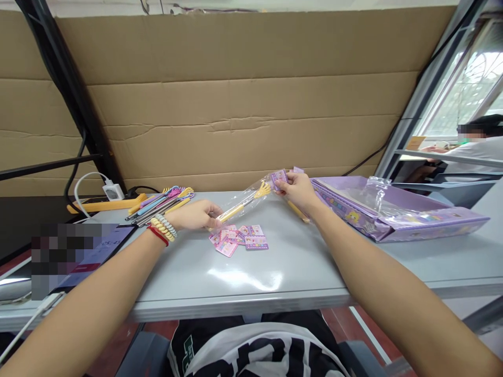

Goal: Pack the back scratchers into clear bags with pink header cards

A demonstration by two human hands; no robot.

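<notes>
My left hand [204, 213] is closed on the lower end of a clear plastic bag [251, 195]. Inside the bag lies a thin stick with a yellow handle [231, 213] and a looped yellow cord [262, 189]. At the bag's upper end, my right hand [298, 189] pinches a small purple printed card [279, 178] against the plastic. Another yellow handle [297, 211] lies on the table below my right hand, partly hidden by it. Several pink and purple cards [228, 246] are spread below the bag.
A bundle of coloured sticks with cords [157, 204] lies at the left, near a white plug [113, 190] and cable. An open purple printed box [353, 209] holding clear plastic stands at the right. Cardboard [243, 104] walls the back. A person [479, 141] sits beyond the right frame.
</notes>
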